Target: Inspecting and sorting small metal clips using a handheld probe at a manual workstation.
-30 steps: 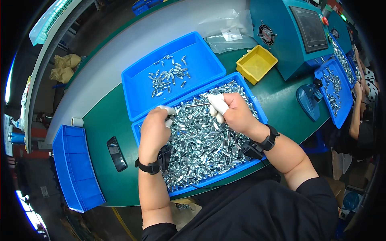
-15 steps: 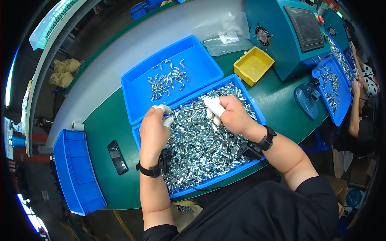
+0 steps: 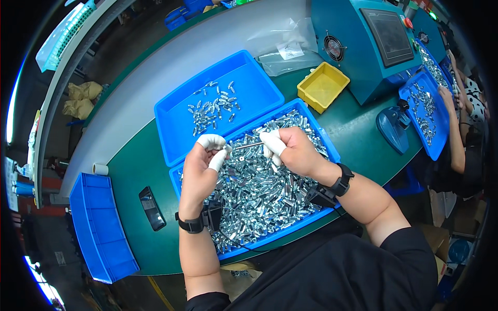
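My right hand (image 3: 291, 149), white covers on its fingers, is closed round a thin metal rod (image 3: 248, 146) that points left. Its left end reaches my left hand (image 3: 199, 165), whose covered thumb and fingertips pinch a small silvery metal part (image 3: 227, 149), mostly hidden by the fingers. Both hands are above a blue tray (image 3: 333, 150) heaped with small shiny metal parts (image 3: 264, 192). Behind it, a second blue tray (image 3: 254, 78) holds a loose scatter of similar parts (image 3: 213, 108).
A yellow bin (image 3: 322, 85) stands near a teal machine (image 3: 358, 46) with a screen. To the left lie a phone (image 3: 152, 208), a tape roll (image 3: 100, 169) and a blue bin (image 3: 101, 228). At right, a co-worker's arm (image 3: 452, 124) reaches to another blue tray (image 3: 440, 140).
My left hand has turned, and its thumb and fingertips have come together by the rod's end. The rod and right hand are slightly further left.
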Demonstrator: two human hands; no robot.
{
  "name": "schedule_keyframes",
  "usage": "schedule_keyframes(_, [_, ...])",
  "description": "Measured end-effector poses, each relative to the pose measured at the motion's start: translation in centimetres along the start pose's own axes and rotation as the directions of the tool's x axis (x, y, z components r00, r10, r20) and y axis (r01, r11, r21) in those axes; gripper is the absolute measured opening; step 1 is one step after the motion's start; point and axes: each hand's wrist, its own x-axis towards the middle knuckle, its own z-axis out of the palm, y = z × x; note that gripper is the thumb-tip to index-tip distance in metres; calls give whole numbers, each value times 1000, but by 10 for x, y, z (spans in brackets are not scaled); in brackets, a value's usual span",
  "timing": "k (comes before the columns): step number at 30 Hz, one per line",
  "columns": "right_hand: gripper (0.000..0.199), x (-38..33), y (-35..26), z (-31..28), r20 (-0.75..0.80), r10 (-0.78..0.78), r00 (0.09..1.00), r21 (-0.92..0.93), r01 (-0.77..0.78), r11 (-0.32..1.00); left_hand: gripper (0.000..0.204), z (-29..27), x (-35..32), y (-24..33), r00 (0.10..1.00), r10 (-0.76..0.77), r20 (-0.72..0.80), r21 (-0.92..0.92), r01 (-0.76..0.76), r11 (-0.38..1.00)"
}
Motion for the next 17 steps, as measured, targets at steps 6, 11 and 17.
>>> schedule_keyframes(6, [36, 0, -2, -9, 10, 23, 1000, -44, -23, 999, 16, 13, -1, 8, 993, 99, 65, -41, -97, 994])
schedule_keyframes(11, [35, 0, 5, -2, 1, 18, 1000, -48, -18, 999, 20, 10, -2, 2, 995, 65, 77, -34, -63, 997])
schedule_keyframes(17, [31, 0, 6, 1, 33, -29, 999, -77, 31, 997, 22, 16, -5, -2, 971, -149, 187, -302, 201, 932])
